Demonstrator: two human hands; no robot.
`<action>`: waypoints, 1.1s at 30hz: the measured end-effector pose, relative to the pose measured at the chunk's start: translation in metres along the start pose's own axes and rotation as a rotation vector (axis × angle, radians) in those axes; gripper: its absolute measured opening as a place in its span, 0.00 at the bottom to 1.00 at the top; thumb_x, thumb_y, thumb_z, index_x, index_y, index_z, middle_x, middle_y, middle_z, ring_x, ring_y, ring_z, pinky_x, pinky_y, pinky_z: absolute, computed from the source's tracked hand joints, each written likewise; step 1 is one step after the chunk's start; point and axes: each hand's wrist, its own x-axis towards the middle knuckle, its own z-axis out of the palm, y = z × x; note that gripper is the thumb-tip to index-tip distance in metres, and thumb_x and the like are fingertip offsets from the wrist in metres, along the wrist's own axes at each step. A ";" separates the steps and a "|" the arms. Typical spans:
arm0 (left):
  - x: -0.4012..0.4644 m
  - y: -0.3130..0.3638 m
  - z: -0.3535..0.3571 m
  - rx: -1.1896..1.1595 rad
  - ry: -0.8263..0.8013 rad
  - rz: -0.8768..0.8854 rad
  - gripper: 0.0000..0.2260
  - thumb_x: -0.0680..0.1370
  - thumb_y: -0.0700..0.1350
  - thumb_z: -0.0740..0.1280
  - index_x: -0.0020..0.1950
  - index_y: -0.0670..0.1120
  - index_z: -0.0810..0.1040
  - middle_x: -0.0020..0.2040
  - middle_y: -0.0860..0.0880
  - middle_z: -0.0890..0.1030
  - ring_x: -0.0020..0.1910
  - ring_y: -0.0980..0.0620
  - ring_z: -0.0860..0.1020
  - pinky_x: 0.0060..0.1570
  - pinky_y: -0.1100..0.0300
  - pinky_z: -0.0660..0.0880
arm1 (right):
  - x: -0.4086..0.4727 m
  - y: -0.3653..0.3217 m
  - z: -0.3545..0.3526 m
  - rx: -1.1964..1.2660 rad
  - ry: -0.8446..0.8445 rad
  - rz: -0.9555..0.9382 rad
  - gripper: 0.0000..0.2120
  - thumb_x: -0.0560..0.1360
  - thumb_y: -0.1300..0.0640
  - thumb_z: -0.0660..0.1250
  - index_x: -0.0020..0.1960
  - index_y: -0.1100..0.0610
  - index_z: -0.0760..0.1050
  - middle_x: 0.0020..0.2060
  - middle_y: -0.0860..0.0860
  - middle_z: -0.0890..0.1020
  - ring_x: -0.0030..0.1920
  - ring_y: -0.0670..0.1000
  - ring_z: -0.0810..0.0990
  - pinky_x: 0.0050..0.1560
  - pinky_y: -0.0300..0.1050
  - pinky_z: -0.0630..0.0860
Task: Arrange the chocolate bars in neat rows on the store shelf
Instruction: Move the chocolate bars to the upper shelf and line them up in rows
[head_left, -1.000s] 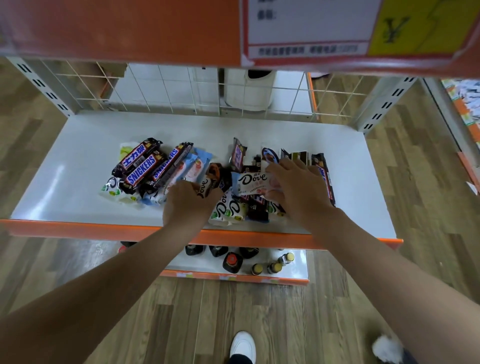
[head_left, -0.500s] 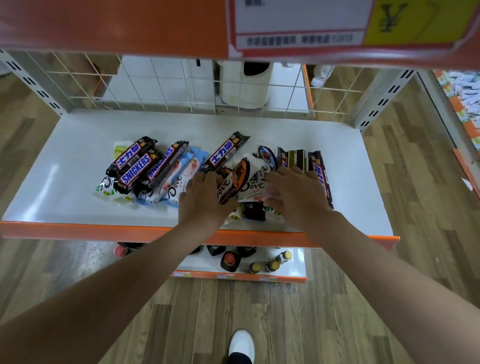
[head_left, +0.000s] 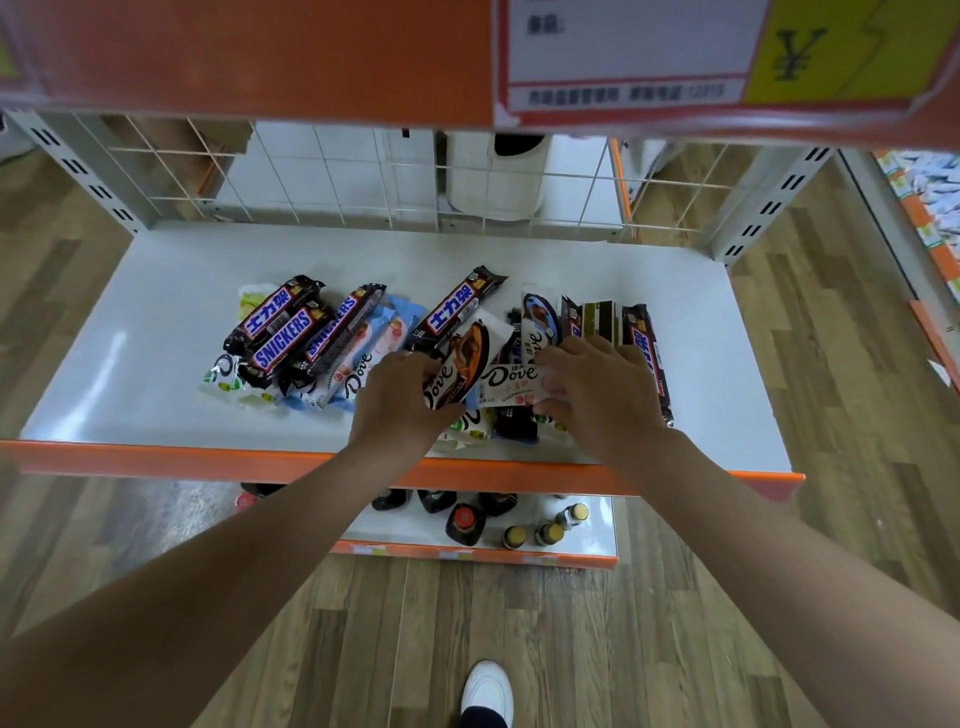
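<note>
The white shelf (head_left: 156, 332) with an orange front edge carries two groups of chocolate bars.

Left group, at 9 o'clock from the hands: three dark Snickers bars (head_left: 283, 338) lie side by side, tilted toward 1 o'clock, on top of pale Dove packs (head_left: 358, 376). At least three pale packs show beneath them; the exact count cannot be told.

Centre: one single Snickers bar (head_left: 454, 314) lies tilted toward 1 o'clock, its lower end touching the pile under the hands.

Left hand (head_left: 400, 400): fingers curled round the lower end of a dark brown Dove bar (head_left: 457, 371), gripping it.

Right hand (head_left: 597, 395): thumb and fingers pinch the right end of a white Dove bar (head_left: 511, 384), which lies crosswise, its left end touching the brown bar.

Right group, at 12 to 2 o'clock from the right hand: one white-and-blue Dove pack (head_left: 540, 322), one olive-striped pack (head_left: 597, 319) and one Snickers bar at the far right (head_left: 647, 358), all roughly pointing to 12 o'clock. Further packs lie under the hands; their number cannot be told.

Lower shelf (head_left: 597, 540), at 6 o'clock: several bottles (head_left: 465, 525), caps up.

Floor: one white shoe (head_left: 488, 691).
</note>
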 end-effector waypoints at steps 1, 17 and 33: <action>-0.001 0.000 -0.001 -0.003 0.013 0.004 0.22 0.70 0.49 0.74 0.61 0.44 0.75 0.57 0.46 0.77 0.55 0.48 0.76 0.54 0.52 0.73 | -0.001 0.000 0.000 -0.005 0.009 0.004 0.21 0.73 0.46 0.68 0.64 0.50 0.71 0.59 0.47 0.76 0.62 0.53 0.71 0.63 0.51 0.64; -0.031 0.003 -0.028 0.082 0.057 0.119 0.20 0.70 0.44 0.73 0.60 0.42 0.77 0.55 0.43 0.78 0.56 0.45 0.75 0.51 0.57 0.70 | -0.039 -0.022 0.006 -0.015 0.215 0.014 0.21 0.56 0.55 0.81 0.47 0.55 0.81 0.39 0.53 0.81 0.43 0.59 0.80 0.47 0.53 0.72; -0.126 -0.018 -0.097 0.123 0.076 0.141 0.20 0.69 0.41 0.72 0.60 0.46 0.76 0.58 0.45 0.76 0.57 0.45 0.74 0.58 0.51 0.70 | -0.125 -0.094 -0.024 -0.074 0.208 0.088 0.23 0.60 0.52 0.79 0.53 0.52 0.80 0.47 0.51 0.82 0.50 0.57 0.79 0.49 0.51 0.70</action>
